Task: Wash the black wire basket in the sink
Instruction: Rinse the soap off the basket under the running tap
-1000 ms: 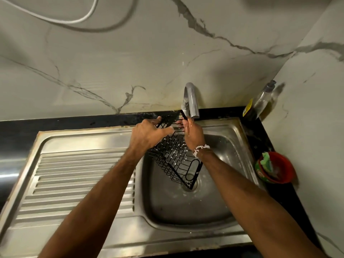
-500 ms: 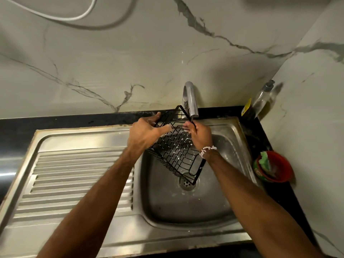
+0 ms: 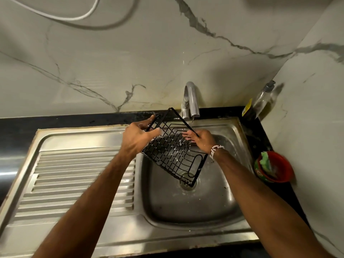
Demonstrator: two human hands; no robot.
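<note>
Clamped in the left hand [image 3: 137,138]: the left rim of the black wire basket [image 3: 173,151], thumb pressed across the near wire, fingers curled round the far one, a firm hold. Across from that grip, at the opposite rim, the right hand [image 3: 203,141], with fingers [image 3: 186,135] stretched out under the top wire and against the mesh; cannot tell whether the thumb pinches the wire or only rests there. A bead bracelet [image 3: 215,150] on that wrist.

Held tilted between the two hands, clear of the bottom, over the sink bowl [image 3: 186,211]. One corner raised beyond the grip toward the faucet [image 3: 191,97], the opposite corner hanging low, nearer than the grip, above the drain [image 3: 184,187]. A thin trickle of water [image 3: 192,119] from the spout, just right of the raised corner.

Left of the grip, the ribbed steel drainboard [image 3: 74,175]. Beyond the grip, a strip of black counter [image 3: 74,121], then a veined marble wall [image 3: 93,71] with a white cable [image 3: 74,16] looping high on it. Well to the right of the grip, in the corner, a clear pump bottle [image 3: 262,100] with a yellow label — and nearer than that, a red bowl [image 3: 284,170] with a green sponge [image 3: 266,161] in it, beside the sink's right edge.
</note>
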